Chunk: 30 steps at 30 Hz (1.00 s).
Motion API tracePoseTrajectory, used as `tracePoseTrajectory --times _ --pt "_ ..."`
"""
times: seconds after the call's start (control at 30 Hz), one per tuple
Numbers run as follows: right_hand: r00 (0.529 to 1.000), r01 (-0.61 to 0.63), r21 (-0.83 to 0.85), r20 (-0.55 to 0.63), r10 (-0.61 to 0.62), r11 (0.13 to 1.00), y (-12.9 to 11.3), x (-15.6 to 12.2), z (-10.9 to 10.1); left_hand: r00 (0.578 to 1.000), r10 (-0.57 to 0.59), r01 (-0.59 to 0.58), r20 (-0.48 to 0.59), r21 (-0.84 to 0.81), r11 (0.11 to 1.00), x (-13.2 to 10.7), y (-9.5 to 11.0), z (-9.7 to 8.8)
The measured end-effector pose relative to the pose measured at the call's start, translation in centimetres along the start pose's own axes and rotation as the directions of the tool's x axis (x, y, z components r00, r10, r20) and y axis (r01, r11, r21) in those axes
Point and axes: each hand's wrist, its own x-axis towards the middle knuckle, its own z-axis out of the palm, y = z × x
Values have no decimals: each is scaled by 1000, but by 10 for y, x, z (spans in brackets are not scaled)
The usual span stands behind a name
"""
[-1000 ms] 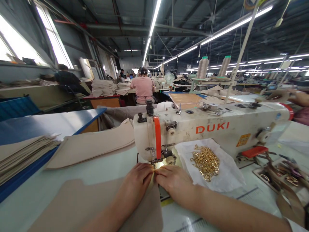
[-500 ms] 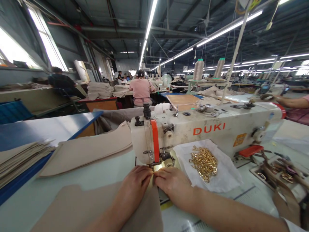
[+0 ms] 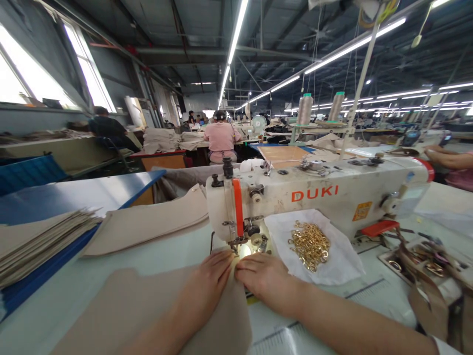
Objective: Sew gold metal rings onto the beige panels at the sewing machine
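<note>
A beige fabric panel lies flat on the pale table, its far edge reaching up to the needle area of the sewing machine. My left hand is closed on that edge, fingers pinched together just in front of the presser foot. Opposite it, my right hand pinches the same edge from the right side, the fingertips of both hands almost meeting. A small lamp lights the spot behind them. My fingers hide the exact place where the cloth meets the foot.
Gold metal clasps lie heaped on a white sheet right of the needle. A box of straps and rings stands farther right. Stacked beige panels lie at left. Other people sit beyond, one in a pink shirt.
The view has shifted slightly, so the background sits a little more to the right. Both hands keep their pinch on the fabric edge near the needle.
</note>
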Motion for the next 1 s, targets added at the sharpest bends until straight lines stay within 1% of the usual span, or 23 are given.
tracePoseTrajectory --times 0.07,0.2,0.33,0.53,0.67,0.8,1.0 --pt "999 32 -3 25 -32 999 -1 -1 -4 1000 19 -19 20 15 1000 -2 -1 1" --pt "996 46 -10 81 -45 999 -2 2 -10 997 60 -61 55 31 998 -5 -5 3" --pt "995 55 -23 87 -53 998 -3 4 -12 996 52 -55 78 42 998 -7 -8 5" --pt "994 43 -9 105 -42 999 -3 5 -13 991 119 -127 68 129 983 -4 -10 3" --pt "992 30 -20 122 -28 999 -2 7 -12 992 119 -123 44 115 986 0 -11 3" --pt "988 40 -35 149 -35 999 0 11 -12 992 122 -123 13 89 988 0 -16 7" --pt "993 52 -24 109 -49 998 0 12 -14 999 44 -44 13 33 998 1 -14 5"
